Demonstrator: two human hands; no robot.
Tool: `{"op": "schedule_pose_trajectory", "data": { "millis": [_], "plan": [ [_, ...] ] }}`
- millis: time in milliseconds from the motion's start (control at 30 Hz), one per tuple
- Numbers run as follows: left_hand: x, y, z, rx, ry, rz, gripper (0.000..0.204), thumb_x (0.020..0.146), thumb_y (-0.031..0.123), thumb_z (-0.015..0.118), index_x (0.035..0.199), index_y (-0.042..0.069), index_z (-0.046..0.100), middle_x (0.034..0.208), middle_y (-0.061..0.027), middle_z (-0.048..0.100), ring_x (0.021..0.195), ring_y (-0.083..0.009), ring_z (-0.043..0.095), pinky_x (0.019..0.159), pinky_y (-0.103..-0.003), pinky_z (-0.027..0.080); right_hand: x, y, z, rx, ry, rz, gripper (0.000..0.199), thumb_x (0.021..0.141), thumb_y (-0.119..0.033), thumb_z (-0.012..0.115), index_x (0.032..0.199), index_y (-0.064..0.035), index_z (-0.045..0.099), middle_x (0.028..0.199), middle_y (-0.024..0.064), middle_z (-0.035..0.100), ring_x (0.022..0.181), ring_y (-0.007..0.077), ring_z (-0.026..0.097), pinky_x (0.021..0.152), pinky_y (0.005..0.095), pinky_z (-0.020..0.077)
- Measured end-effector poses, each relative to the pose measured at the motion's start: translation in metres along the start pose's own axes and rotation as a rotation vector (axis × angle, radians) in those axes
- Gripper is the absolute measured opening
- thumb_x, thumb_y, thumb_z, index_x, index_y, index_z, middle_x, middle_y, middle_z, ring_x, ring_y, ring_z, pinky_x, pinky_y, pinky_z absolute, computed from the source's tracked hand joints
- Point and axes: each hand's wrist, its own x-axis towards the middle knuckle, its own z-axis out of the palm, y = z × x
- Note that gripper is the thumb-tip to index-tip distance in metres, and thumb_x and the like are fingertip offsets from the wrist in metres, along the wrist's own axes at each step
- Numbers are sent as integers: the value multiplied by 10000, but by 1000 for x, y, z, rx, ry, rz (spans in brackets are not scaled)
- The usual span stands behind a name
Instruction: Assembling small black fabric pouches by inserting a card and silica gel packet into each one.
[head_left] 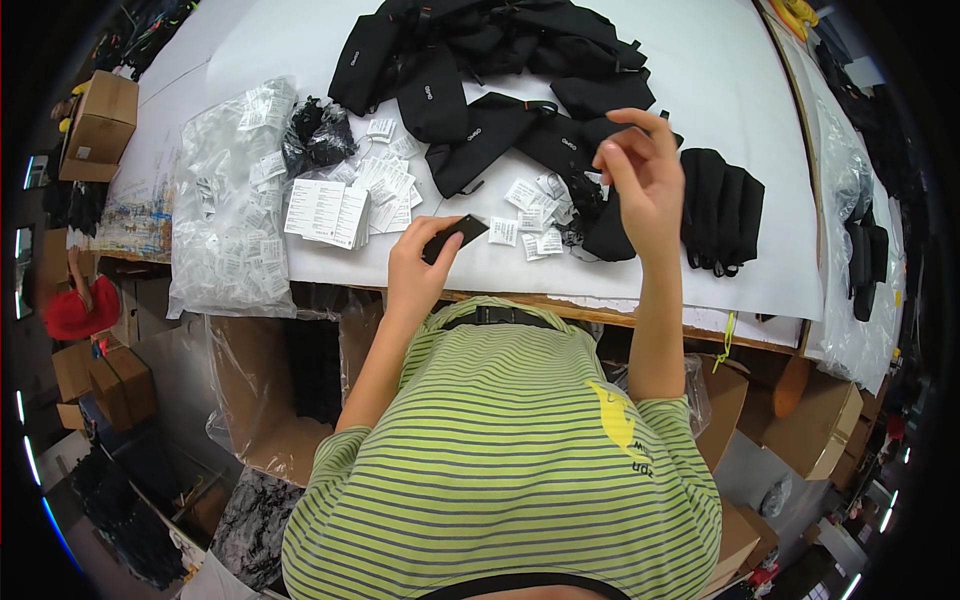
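Left hand [418, 262] pinches a small black card [454, 238] at the white table [700, 80] front edge. Right hand [640, 170] is raised, fingers loosely curled, holding nothing visible, above loose white sachets [535, 225]. Clear bag [225, 200] at the table's left holds more sachets. Black pouches [480, 60] are piled at the table's far side.

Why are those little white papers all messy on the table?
The small white tags lie scattered loose between the left hand and right hand, some overlapping, beside the jumbled black pouches. Nothing looks torn or spilled.
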Motion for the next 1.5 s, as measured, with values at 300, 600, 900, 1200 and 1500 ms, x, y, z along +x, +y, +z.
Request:
{"op": "schedule_pose_trajectory", "data": {
  "millis": [300,600,900,1200,1500],
  "plan": [
    [5,63,3,-283,-45,-64,322,799,25,659,1116,79,649,812,-43,645,667,-79,581,642,-208,471,-39,-7,40,-53,-297,66,377,815,13,532,1172,-60,434,615,3,494,537,66,435,512,213,338],
    [3,69,5,-96,-56,91,321,794,10,654,1110,65,646,878,-79,668,670,-140,612,618,-251,504,-44,-2,47,-58,-339,78,397,804,11,531,1183,-46,427,628,-19,492,546,39,393,509,186,303],
    [13,54,-3,-410,-303,-178,238,891,81,581,1124,55,626,803,-37,628,707,-96,579,615,-213,468,-48,19,33,177,-399,543,156,877,-126,626,962,-18,553,653,11,576,559,45,522,487,183,380],
    [28,43,23,-584,-536,-176,126,927,138,557,959,22,522,792,-20,575,618,-70,535,537,-210,448,-58,33,18,413,-384,551,195,915,-217,600,845,-39,565,619,-22,534,503,25,461,432,169,330],
    [35,54,44,-539,-462,-8,107,915,115,559,961,18,552,800,-26,603,612,-69,540,538,-205,435,-60,41,10,487,-270,533,204,909,-218,610,835,-30,578,565,-3,538,455,39,472,405,169,335]
  ]
}}
